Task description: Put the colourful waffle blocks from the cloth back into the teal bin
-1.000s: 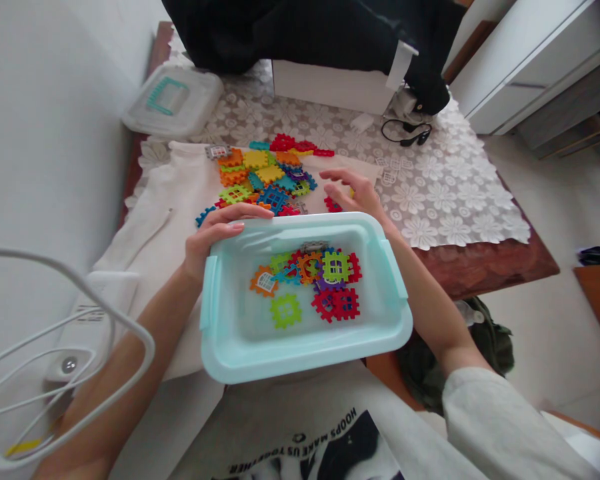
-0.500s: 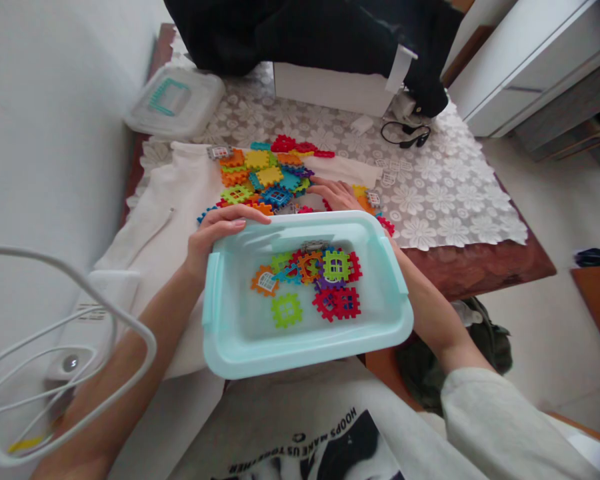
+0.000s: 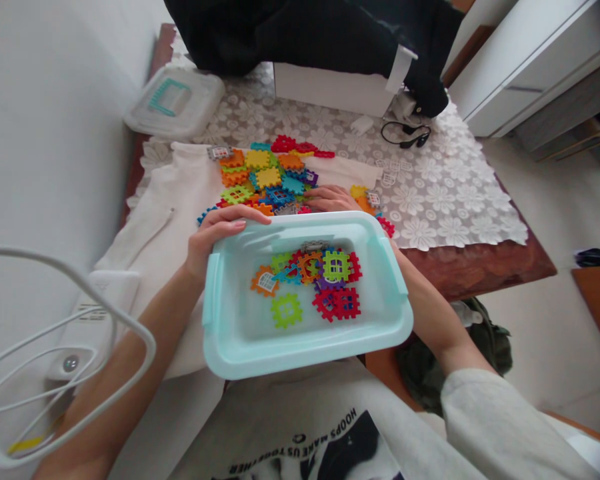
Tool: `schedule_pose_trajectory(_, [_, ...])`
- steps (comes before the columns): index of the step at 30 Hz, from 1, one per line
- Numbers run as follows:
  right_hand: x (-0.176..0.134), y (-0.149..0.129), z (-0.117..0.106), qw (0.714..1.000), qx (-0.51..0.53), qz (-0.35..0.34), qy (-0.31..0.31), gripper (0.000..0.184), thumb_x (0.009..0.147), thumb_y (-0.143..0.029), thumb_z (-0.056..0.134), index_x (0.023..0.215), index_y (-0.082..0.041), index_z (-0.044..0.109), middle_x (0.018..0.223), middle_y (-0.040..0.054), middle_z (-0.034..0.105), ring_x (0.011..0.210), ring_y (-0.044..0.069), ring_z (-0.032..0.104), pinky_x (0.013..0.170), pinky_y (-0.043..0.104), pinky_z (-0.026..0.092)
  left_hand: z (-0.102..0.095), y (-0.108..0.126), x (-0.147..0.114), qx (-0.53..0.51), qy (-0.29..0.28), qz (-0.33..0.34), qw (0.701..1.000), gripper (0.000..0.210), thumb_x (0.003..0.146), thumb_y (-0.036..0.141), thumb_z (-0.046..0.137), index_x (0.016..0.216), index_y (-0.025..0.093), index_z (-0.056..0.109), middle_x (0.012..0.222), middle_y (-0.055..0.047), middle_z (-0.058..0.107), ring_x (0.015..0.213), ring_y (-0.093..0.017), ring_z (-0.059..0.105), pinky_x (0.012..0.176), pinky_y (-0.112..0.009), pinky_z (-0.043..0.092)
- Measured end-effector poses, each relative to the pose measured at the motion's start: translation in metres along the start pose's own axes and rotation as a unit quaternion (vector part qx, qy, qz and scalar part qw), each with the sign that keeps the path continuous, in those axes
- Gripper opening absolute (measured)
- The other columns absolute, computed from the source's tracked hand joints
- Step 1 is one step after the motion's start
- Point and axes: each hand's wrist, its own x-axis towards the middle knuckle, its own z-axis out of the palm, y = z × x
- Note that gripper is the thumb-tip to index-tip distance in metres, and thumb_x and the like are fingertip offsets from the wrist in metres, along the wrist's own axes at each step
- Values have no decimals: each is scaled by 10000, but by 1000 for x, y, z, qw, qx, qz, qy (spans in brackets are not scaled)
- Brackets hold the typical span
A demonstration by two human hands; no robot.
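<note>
1. Edges: the table (image 3: 500, 277) ends at the near right in a dark-red wooden border; the wall (image 3: 55, 147) bounds it at left; a white box (image 3: 330, 87) stands at the far side, partly under black cloth (image 3: 305, 33).
2. Room: lace tablecloth (image 3: 445, 200) lies exposed from the small tile cluster (image 3: 361, 192) to the right edge; white cloth (image 3: 155, 200) spreads left of the main heap.
3. My left hand (image 3: 220, 230): holding the light-blue tub (image 3: 307, 360) by its far-left corner, fingers over the rim.
4. My right hand (image 3: 330, 197): beyond the tub's far rim, partly hidden; I cannot tell whether it grips anything.
5. Interlocking tile heap (image 3: 267, 177): left of my right hand, at its fingertips; loose tiles (image 3: 310, 267) lie inside the tub.
</note>
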Motion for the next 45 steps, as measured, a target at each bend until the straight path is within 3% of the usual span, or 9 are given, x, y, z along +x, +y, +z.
schedule_pose_trajectory(8, [-11, -34, -14, 990, -35, -13, 134, 265, 1057, -393, 613, 1171, -268, 817, 1435, 114, 789, 1384, 306, 647, 1296, 526, 486, -7, -10, 0, 26, -10, 30, 999, 201, 856, 435, 798, 826, 257, 885, 952, -77, 851, 829, -252, 718, 714, -339, 559])
schedule_pose_trajectory(11, [-10, -33, -12, 978, 70, -9, 194, 191, 967, -356, 694, 1131, -262, 724, 1297, 110, 785, 1240, 272, 703, 1161, 464, 593, -8, -11, -1, 32, -12, 56, 998, 165, 853, 425, 806, 839, 288, 896, 960, -46, 852, 834, -245, 720, 730, -339, 570])
schedule_pose_trajectory(14, [-6, -27, -8, 956, 182, 16, 230, 307, 896, -444, 807, 1119, -292, 660, 1112, 51, 748, 1042, 243, 732, 935, 405, 672, -9, -12, 1, 37, -17, 66, 997, 140, 843, 370, 793, 850, 288, 906, 941, -31, 848, 854, -231, 727, 757, -315, 569])
schedule_pose_trajectory(21, [-12, -37, -16, 859, 455, 23, 233, 497, 782, -617, 987, 1059, -331, 691, 954, -3, 726, 984, 243, 777, 821, 386, 706, -10, -8, 3, 17, -9, 23, 1000, 224, 812, 347, 763, 876, 206, 925, 938, -84, 847, 814, -227, 702, 696, -293, 538])
schedule_pose_trajectory(26, [-24, -60, -26, 864, 486, 4, 135, 539, 744, -730, 990, 857, -283, 711, 797, 14, 695, 937, 273, 770, 865, 453, 682, -12, -12, 1, 41, -6, 39, 998, 190, 843, 383, 762, 822, 231, 875, 941, -80, 812, 866, -267, 709, 760, -348, 539])
schedule_pose_trajectory(31, [-24, -66, -32, 917, 378, 24, 127, 632, 918, -890, 739, 903, -262, 809, 1040, 86, 784, 1056, 283, 766, 943, 448, 659, -13, -16, 1, 47, 2, 53, 998, 196, 831, 434, 803, 813, 243, 843, 929, -79, 799, 858, -274, 704, 772, -365, 556])
schedule_pose_trajectory(35, [-27, -53, -41, 980, 86, 105, 143, 581, 1046, -779, 640, 1141, -245, 847, 1233, 123, 806, 1216, 338, 735, 1099, 516, 613, -8, -11, 0, 35, -1, 23, 999, 241, 857, 409, 751, 889, 216, 892, 951, -92, 822, 809, -250, 701, 713, -336, 544])
schedule_pose_trajectory(40, [-47, -30, -57, 960, -219, 174, 6, 640, 1011, -487, 737, 1592, -227, 669, 1761, 191, 532, 1618, 492, 470, 1334, 710, 420, -9, -11, 0, 41, -4, 49, 998, 214, 846, 392, 777, 902, 242, 919, 921, -71, 832, 775, -223, 708, 664, -300, 541])
schedule_pose_trajectory(45, [-57, -21, -61, 954, -240, 181, -6, 616, 981, -441, 753, 1569, -263, 702, 1640, 174, 628, 1479, 476, 577, 1253, 651, 522, -17, -22, 2, 79, -3, 91, 993, 203, 872, 441, 802, 923, 280, 914, 956, -70, 828, 850, -266, 736, 747, -366, 598])
